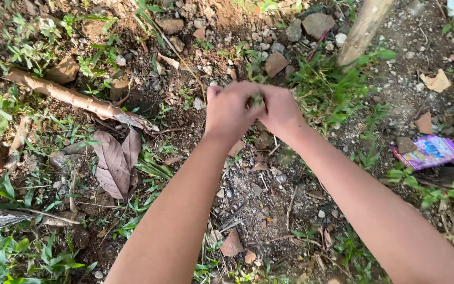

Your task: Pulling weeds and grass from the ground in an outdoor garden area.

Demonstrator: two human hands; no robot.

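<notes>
Left hand (230, 109) and right hand (279, 109): pressed together knuckle to knuckle above stony soil, both curled shut and pinching a small green sprig (257, 99) between them, its form too blurred to tell further. Ground items: dry brown leaf (112, 163) and broken branch (77, 99) to the left; purple wrapper (430, 151) well apart at right; pale stem (363, 29) beyond the hands.

Both bare forearms reach forward and converge. The left hand (229, 111) and right hand (281, 110) are curled into loose fists, pressed together, knuckles up, fingers pinching between them.
</notes>
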